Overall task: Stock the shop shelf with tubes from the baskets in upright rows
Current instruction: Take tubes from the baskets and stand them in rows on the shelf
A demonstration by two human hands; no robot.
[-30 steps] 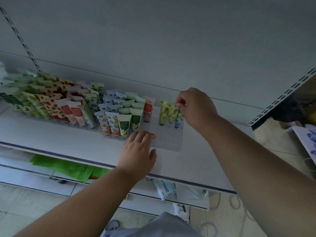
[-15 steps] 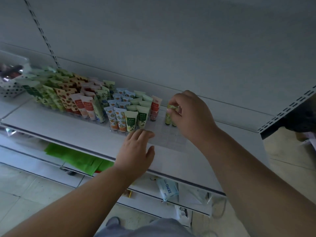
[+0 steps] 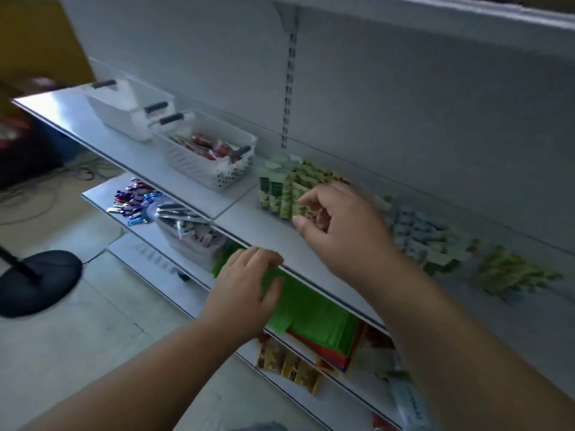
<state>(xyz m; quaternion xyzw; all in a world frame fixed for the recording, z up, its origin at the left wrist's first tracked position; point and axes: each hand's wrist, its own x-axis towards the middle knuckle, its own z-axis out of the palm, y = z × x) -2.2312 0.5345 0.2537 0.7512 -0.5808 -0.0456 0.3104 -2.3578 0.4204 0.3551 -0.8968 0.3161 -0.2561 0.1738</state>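
**White basket of tubes lying up and to the left of both hands**

White plastic basket point(image 3: 207, 157) is sitting on the shelf point(image 3: 270, 231), holding red-and-white tubes point(image 3: 207, 147) that are lying flat and jumbled, so no single long axis can be read from them. A second white basket point(image 3: 127, 108) is standing just beyond it, farther left; its contents are hidden.

Right hand point(image 3: 339, 225) is hovering over the shelf in front of the standing green tubes point(image 3: 280, 194), fingers point(image 3: 306, 200) loosely curled and spread, the grip holding nothing that shows. Left hand point(image 3: 245, 290) is hanging lower, in front of the shelf's front edge, fingers bent and relaxed, its grip also empty as far as can be seen; green packets point(image 3: 311, 309) on the lower shelf are showing behind it.

Upright rows are already running rightwards along the shelf: green tubes, then pale blue tubes point(image 3: 417, 228), then a blurred yellow-green group point(image 3: 510, 272) at the far right.

Judging by the layout, the nearer basket is lying up-left of the right hand, just past the green rows, and about as close to it as to the left hand. Either could be reaching it, but the right hand is already at shelf height, so a leftward sweep over the green tubes looks like the short path, with care not to be knocking those rows
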